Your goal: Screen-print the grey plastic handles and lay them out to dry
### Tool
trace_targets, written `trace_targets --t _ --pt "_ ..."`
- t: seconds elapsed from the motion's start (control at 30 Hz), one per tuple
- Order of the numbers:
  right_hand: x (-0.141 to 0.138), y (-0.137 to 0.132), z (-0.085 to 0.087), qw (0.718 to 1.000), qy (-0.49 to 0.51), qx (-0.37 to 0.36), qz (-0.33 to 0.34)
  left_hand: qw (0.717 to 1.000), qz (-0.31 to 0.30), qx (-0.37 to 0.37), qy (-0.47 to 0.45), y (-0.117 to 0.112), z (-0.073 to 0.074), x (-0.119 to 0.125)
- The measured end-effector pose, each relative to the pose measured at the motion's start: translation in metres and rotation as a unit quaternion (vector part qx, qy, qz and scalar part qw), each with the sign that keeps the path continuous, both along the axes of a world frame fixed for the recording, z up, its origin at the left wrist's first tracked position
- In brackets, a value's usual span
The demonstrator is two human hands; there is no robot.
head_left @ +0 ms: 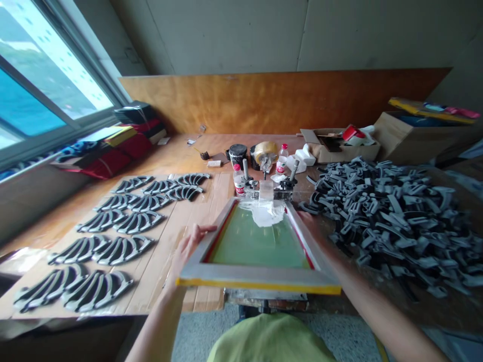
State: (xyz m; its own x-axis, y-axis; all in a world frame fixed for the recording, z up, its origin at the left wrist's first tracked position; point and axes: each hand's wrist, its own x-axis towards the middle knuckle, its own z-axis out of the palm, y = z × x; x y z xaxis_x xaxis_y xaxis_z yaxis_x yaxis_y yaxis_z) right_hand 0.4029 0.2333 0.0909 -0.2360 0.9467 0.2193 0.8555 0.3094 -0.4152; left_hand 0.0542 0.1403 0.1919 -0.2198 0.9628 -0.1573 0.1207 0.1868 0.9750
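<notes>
Screen-printing frame (260, 275) lies at lower centre of the frame, its far end in hinge clamps (266, 187), near rail tilted up off the desk (181, 156). Left hand (191, 246) is on the left rail, grip closed, fingers curled over it. Right hand (307, 217) is at the right rail, far corner; grip partly hidden, cannot tell whether closed. White ink (266, 213) sits at the far end of the green mesh (258, 246). Left of the frame, dark curved parts (124, 250) lie in paired rows on a cardboard sheet (158, 286). To the right, gray rubber parts (392, 226) lie in a loose heap.
</notes>
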Motion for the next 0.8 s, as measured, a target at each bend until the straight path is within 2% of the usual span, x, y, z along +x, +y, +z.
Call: trace_targets --t 0.07,0.17,0.23,0.3,0.37,0.43,0.53,0.63,0.7,0.8 --pt "0.003 0.022 0.018 0.998 0.012 0.046 -0.027 0.996 -0.034 -0.079 -0.005 -0.022 -0.034 -0.005" --pt "-0.026 0.051 0.042 0.995 -0.025 0.097 0.011 0.99 -0.047 -0.133 -0.028 -0.038 -0.091 -0.004" --pt "-0.054 0.063 0.052 0.991 -0.097 0.077 0.044 0.99 -0.04 -0.136 -0.007 -0.04 -0.123 -0.001" --pt "-0.077 0.07 0.054 0.985 -0.16 0.022 0.055 0.991 -0.036 -0.131 0.018 -0.039 -0.143 0.0" --pt "-0.089 0.069 0.051 0.979 -0.192 -0.036 0.059 0.99 -0.039 -0.131 0.025 -0.038 -0.151 -0.001" --pt "-0.089 0.062 0.044 0.976 -0.196 -0.065 0.07 0.989 -0.048 -0.137 0.016 -0.039 -0.152 -0.002" --pt "-0.078 0.04 0.03 0.977 -0.167 -0.04 0.123 0.988 -0.059 -0.145 -0.008 -0.04 -0.151 -0.004" --pt "-0.06 0.014 0.023 0.966 -0.142 -0.011 0.215 0.987 -0.057 -0.152 -0.017 -0.041 -0.153 -0.005" --pt "-0.048 0.003 0.024 0.954 -0.141 -0.006 0.264 0.987 -0.054 -0.152 -0.017 -0.042 -0.155 -0.005" --pt "-0.036 0.006 0.033 0.941 -0.139 -0.019 0.309 0.987 -0.051 -0.148 -0.024 -0.041 -0.155 -0.004"
